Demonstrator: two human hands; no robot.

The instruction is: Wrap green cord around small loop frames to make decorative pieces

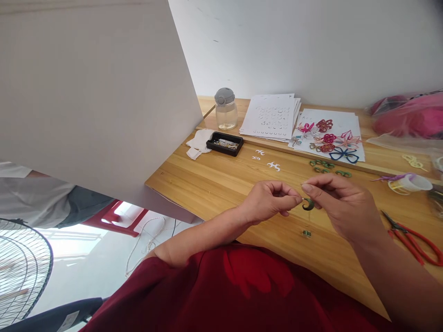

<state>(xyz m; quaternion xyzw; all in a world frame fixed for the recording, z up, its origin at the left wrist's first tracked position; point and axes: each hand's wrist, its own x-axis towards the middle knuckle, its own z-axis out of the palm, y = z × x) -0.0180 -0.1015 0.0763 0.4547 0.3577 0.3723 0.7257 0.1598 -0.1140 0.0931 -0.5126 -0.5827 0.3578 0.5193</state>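
Note:
My left hand pinches one tip of a small dark green crescent between thumb and forefinger, just above the table. Close by on the right, my right hand has its thumb and forefinger pressed together over the crescent; whatever they grip is too fine to make out. Below the crescent, a small spool of green thread appears, and a faint strand seems to run between the two. Several green wrapped crescents lie on the wood beyond my right hand. White paper crescent cutouts rest further left.
Red-handled pliers lie right of my right arm. A black tray of small beads, a lidded bottle, paper sheets and colourful thread flowers stand along the back. A white cup sits right; a grey panel borders the left.

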